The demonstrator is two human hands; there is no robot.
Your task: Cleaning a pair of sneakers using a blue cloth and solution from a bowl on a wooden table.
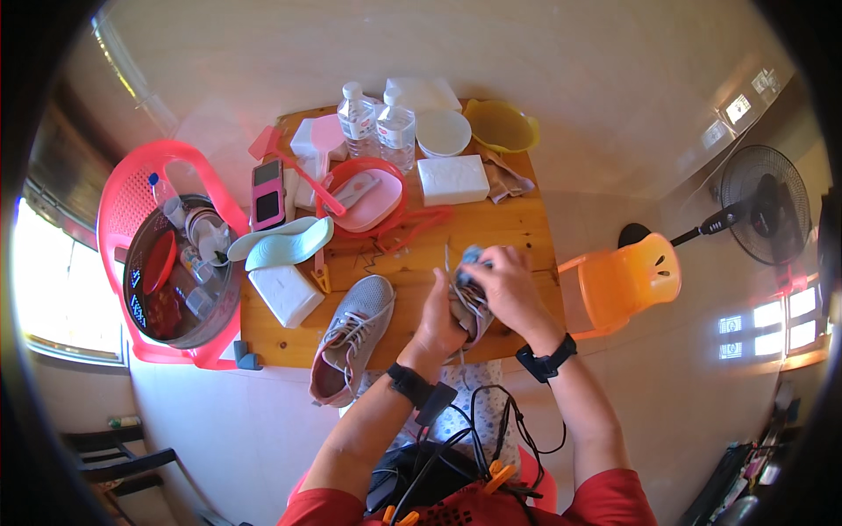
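Observation:
My left hand (437, 322) grips a laced sneaker (472, 299) from its left side, near the table's front edge. Pinched in the fingers of my right hand (513, 286) is a crumpled blue-grey cloth (472, 256), pressed at the sneaker's upper end. The hands and cloth hide much of this shoe. Its mate, a grey mesh sneaker (358, 329) with pale laces and a pinkish lining, lies to the left of my left hand. That one's toe points away from me, and its heel overhangs the table edge.
On the wooden table (421, 227) lie light-green insoles (293, 246), white tissue packs (454, 179), a red basin (329, 214), two water bottles (396, 135) and a yellow basin (501, 125). A pink chair (164, 154) bears a cluttered tub (230, 289). Black cables (470, 421) hang before my body.

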